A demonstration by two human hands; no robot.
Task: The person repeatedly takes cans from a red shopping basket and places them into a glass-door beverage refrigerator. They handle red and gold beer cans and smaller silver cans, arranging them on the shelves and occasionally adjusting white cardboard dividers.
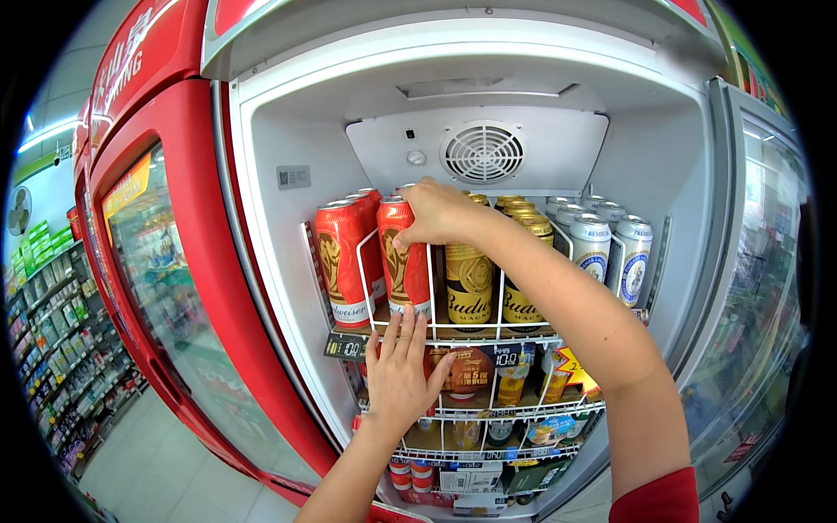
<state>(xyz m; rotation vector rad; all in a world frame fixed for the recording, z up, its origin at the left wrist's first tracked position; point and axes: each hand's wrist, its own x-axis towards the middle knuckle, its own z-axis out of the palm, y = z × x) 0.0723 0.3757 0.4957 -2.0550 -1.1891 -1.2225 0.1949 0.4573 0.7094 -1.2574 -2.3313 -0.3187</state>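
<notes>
A tall red Budweiser can (404, 278) with a gold trophy print stands in a lane of the top wire shelf (458, 333) of an open upright drinks cooler. My right hand (438, 212) grips its upper part, the thumb across the front and the fingers behind. Below it, my left hand (400, 376) is spread palm-down, fingertips at the can's base and the shelf's front edge. It holds nothing. More red cans (343, 261) stand in the lane to the left. Gold Budweiser cans (469, 287) fill lanes to the right, partly hidden by my right arm.
White beer cans (633, 261) stand at the shelf's right end. White wire dividers (431, 281) separate the lanes. Lower shelves carry bottles, cans and boxes (471, 477). A fan grille (485, 151) is in the back wall. A red glass-door cooler (216, 274) adjoins on the left.
</notes>
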